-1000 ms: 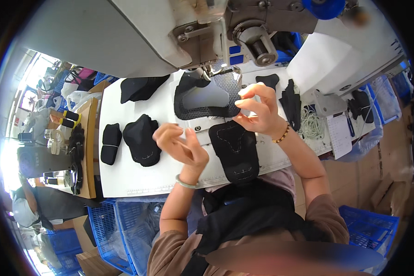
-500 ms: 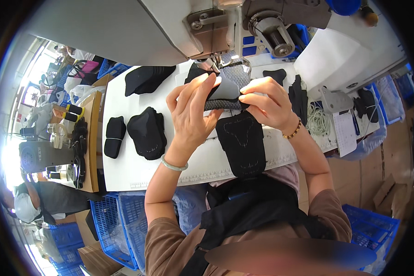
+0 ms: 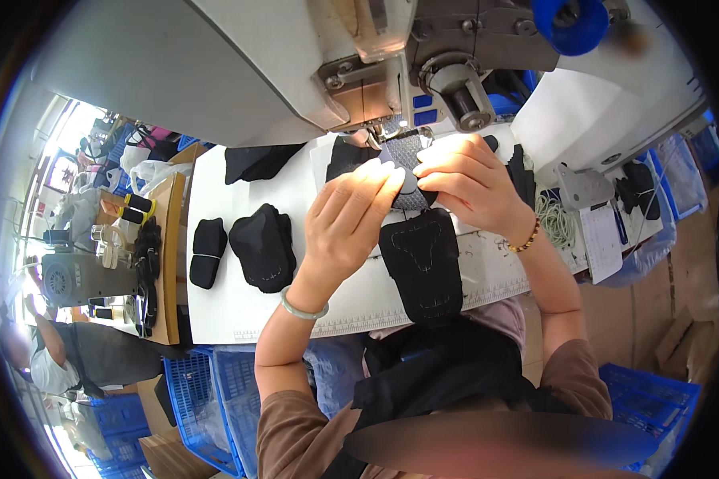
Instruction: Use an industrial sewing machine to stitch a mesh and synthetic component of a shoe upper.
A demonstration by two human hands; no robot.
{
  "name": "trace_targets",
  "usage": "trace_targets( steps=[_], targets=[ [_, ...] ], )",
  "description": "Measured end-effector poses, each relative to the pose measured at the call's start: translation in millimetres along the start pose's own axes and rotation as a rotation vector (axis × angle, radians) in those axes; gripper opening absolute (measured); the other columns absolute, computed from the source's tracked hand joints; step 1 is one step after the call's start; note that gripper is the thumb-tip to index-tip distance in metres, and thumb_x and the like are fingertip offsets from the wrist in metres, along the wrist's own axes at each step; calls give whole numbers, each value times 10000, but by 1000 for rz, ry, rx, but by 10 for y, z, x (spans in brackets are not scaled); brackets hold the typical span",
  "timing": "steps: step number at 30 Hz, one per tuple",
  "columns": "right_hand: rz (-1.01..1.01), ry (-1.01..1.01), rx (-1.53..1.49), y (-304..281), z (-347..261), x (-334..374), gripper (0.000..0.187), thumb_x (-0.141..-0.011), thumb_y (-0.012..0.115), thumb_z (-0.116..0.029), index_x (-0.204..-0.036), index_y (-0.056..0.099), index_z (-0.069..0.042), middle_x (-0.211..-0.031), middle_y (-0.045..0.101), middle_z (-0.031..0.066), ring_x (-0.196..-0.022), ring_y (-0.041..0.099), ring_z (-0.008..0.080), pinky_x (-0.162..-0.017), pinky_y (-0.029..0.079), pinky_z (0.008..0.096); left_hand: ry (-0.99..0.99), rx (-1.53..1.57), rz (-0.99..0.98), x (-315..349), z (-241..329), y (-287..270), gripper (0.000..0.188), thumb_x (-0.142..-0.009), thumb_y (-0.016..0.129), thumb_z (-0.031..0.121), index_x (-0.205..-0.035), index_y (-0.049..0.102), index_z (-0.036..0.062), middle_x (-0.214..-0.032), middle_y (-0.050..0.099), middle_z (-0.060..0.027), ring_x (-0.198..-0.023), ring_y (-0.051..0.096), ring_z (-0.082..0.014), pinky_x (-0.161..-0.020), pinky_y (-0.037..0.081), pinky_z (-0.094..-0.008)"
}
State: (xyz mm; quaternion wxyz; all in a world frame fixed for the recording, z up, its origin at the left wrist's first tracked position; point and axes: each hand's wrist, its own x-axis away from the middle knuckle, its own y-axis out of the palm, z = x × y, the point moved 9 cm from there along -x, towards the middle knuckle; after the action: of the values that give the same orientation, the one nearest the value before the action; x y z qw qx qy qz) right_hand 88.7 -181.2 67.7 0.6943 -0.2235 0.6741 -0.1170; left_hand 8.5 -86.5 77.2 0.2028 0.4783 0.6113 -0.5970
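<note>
1. The grey mesh piece (image 3: 407,164) lies under the sewing machine head (image 3: 375,72), at about 12 o'clock from the centre of the white table (image 3: 240,311). Its long axis runs roughly from 12 to 6 o'clock, the far end pointing at the needle area.
2. The left hand (image 3: 351,215) presses on the piece's near left edge, fingers stretched flat toward 1 o'clock, grasping nothing.
3. The right hand (image 3: 467,180) pinches the piece's right edge, fingers curled over it and pointing toward 9 o'clock.
4. A black stitched panel (image 3: 421,267) lies just at 6 o'clock of the mesh piece, long axis also 12 to 6.
5. Black pieces (image 3: 262,243) rest well apart at 9 o'clock.
6. Compared with half a second earlier, both hands sit closer together on the piece, and the view has tipped nearer the machine.
</note>
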Motion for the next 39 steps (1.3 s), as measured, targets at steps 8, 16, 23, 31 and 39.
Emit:
trace_targets(
  steps=[8,16,23,31,39],
  targets=[
    [-117,-26,-65,-13,27,-88,221,-686,676,-13,-879,589,-77,-909,603,-8,-774,543,174,-711,438,293,54,-21,-58,-49,32,10,266,-691,624,22,-953,654,-11,-915,630,-86,-859,638,-201,-736,511,-293],
    [-122,-49,43,12,-1,-70,197,-707,658,-12,-896,633,-61,-984,645,26,-851,612,161,-757,461,272,41,-9,20,-33,-86,18,243,-671,650,18,-912,678,33,-870,627,-50,-820,633,-177,-682,513,-281],
    [-116,-106,147,86,-106,-87,229,-688,672,-35,-912,642,-73,-953,623,-1,-831,596,144,-731,452,268,47,53,31,20,-247,58,279,-651,655,15,-926,676,54,-882,635,-46,-824,642,-189,-664,523,-282],
    [-86,-37,274,281,-256,-110,277,-707,660,-92,-982,647,-65,-940,582,4,-856,582,144,-749,452,285,-30,238,95,86,-496,104,315,-649,665,-41,-948,671,57,-918,653,-52,-889,655,-244,-714,535,-311],
    [-8,-3,339,296,-185,-73,258,-743,662,-155,-990,637,-87,-884,512,-15,-795,526,116,-732,439,296,-136,309,163,174,-652,182,339,-602,675,-101,-911,664,38,-896,663,-88,-832,642,-272,-710,526,-339]
  ],
)
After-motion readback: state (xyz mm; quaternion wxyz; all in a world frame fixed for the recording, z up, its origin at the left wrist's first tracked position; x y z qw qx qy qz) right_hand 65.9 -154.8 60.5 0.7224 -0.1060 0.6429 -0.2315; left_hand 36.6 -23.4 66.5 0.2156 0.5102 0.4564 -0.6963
